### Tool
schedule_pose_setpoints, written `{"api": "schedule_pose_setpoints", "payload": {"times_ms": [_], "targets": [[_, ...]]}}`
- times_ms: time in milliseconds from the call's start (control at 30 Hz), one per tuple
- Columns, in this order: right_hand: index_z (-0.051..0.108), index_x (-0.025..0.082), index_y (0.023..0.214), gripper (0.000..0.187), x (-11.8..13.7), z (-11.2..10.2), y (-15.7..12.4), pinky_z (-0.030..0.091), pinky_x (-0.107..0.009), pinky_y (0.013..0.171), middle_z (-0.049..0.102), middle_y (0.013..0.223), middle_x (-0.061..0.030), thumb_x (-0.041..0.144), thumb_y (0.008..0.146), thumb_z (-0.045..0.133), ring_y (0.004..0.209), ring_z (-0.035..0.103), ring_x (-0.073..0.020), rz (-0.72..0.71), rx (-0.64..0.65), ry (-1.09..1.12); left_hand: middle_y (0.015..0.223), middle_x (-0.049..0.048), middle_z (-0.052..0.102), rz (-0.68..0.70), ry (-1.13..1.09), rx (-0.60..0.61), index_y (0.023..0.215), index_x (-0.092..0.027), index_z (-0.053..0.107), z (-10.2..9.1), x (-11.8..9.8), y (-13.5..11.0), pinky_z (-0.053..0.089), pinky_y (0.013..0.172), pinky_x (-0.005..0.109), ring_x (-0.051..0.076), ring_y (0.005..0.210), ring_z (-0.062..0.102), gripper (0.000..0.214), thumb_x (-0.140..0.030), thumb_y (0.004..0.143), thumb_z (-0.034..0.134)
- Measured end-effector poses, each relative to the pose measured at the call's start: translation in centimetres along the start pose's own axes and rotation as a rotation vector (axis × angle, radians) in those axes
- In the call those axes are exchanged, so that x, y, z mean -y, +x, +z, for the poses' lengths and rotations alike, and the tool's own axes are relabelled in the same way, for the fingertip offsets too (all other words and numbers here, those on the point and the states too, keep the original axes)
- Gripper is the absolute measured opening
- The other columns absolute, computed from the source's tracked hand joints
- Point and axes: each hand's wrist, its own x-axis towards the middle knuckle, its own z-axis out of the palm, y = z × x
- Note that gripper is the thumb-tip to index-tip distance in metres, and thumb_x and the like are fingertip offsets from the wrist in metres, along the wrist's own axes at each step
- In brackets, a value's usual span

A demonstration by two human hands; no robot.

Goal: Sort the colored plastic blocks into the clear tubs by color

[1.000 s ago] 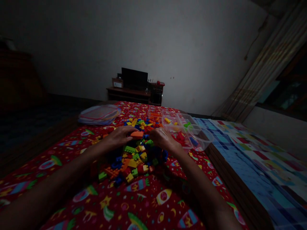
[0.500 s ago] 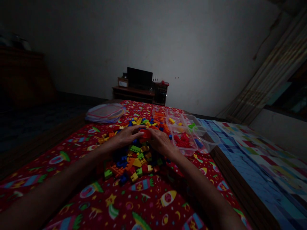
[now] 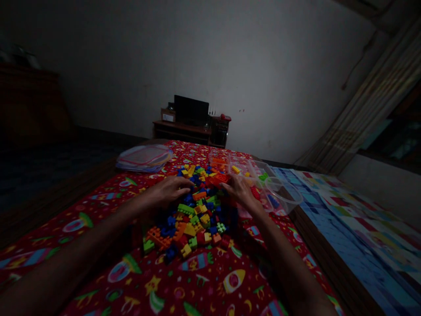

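Observation:
A heap of toy building bricks [image 3: 192, 219] in yellow, green, blue, orange and red lies on a red patterned cloth. At the heap's left side my left hand [image 3: 171, 189] rests with its thumb and fingers apart, and I see nothing held in it. My right hand [image 3: 240, 189] is on the right, its thumb and fingers closed on a red brick [image 3: 219, 179] above the far part of the heap. Just beyond this hand stands a clear plastic box with red bricks [image 3: 255, 192], partly hidden by the hand.
More clear boxes hold orange bricks [image 3: 219, 161], a yellow brick [image 3: 235, 169] and green bricks [image 3: 263, 176]. A round clear tub [image 3: 291, 195] with blue bricks beside it stands at the right. Stacked plastic lids [image 3: 144, 158] lie at the far left.
My hands have parted: the left has drawn back to the left, the right has moved right with the red brick toward the boxes. More of the heap's middle shows.

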Motion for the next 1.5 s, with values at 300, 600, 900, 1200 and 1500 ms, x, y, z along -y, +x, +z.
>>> {"api": "schedule_pose_setpoints", "payload": {"times_ms": [300, 600, 900, 1200, 1500], "targets": [[0.067, 0.012, 0.081, 0.032, -1.2, -1.5, 6.6, 0.030, -0.024, 0.054, 0.062, 0.071, -0.0056, 0.039, 0.083, 0.050, 0.062, 0.051, -0.0129, 0.227, -0.011, -0.236, 0.110, 0.0042, 0.070, 0.076, 0.082, 0.156, 0.109, -0.025, 0.070, -0.9, 2.0, -0.4, 0.047, 0.089, 0.030, 0.024, 0.101, 0.063, 0.039, -0.029, 0.073, 0.057], [0.067, 0.007, 0.091, 0.031, -1.3, -0.4, 12.9, 0.038, -0.022, 0.062, 0.068, 0.090, -0.0131, 0.034, 0.086, 0.053, 0.076, 0.059, -0.0156, 0.272, -0.063, -0.192, 0.118, 0.0052, 0.066, 0.128, 0.251, 0.200, 0.115, -0.022, 0.065, -1.6, 3.2, -1.1, 0.046, 0.094, 0.028, 0.021, 0.108, 0.061, 0.041, -0.017, 0.075, 0.059], [0.064, 0.012, 0.066, 0.026, 1.7, 0.1, 7.2, 0.026, -0.020, 0.051, 0.053, 0.059, 0.0006, 0.018, 0.081, 0.043, 0.055, 0.044, -0.0089, -0.104, 0.062, 0.090, 0.110, 0.0052, 0.066, 0.177, 0.322, 0.150, 0.109, -0.020, 0.066, -1.1, 2.8, -0.7, 0.047, 0.089, 0.024, 0.018, 0.102, 0.061, 0.035, -0.010, 0.077, 0.054], [0.069, 0.016, 0.097, 0.019, 3.3, 1.4, 0.6, 0.039, -0.025, 0.070, 0.068, 0.092, -0.0102, 0.024, 0.084, 0.059, 0.080, 0.057, -0.0177, -0.230, 0.202, -0.310, 0.124, 0.0086, 0.061, 0.256, 0.266, -0.037, 0.120, -0.020, 0.061, 1.5, 2.8, 0.2, 0.041, 0.102, 0.035, 0.021, 0.116, 0.054, 0.037, -0.018, 0.084, 0.053], [0.060, 0.013, 0.101, 0.020, 2.6, 1.6, -0.1, 0.040, -0.026, 0.072, 0.064, 0.092, -0.0095, 0.024, 0.084, 0.060, 0.082, 0.056, -0.0172, -0.239, 0.096, -0.178, 0.106, 0.0053, 0.071, 0.018, -0.062, -0.143, 0.114, -0.021, 0.065, 1.3, 1.5, 0.4, 0.051, 0.087, 0.035, 0.025, 0.097, 0.065, 0.046, -0.026, 0.069, 0.064]]}}
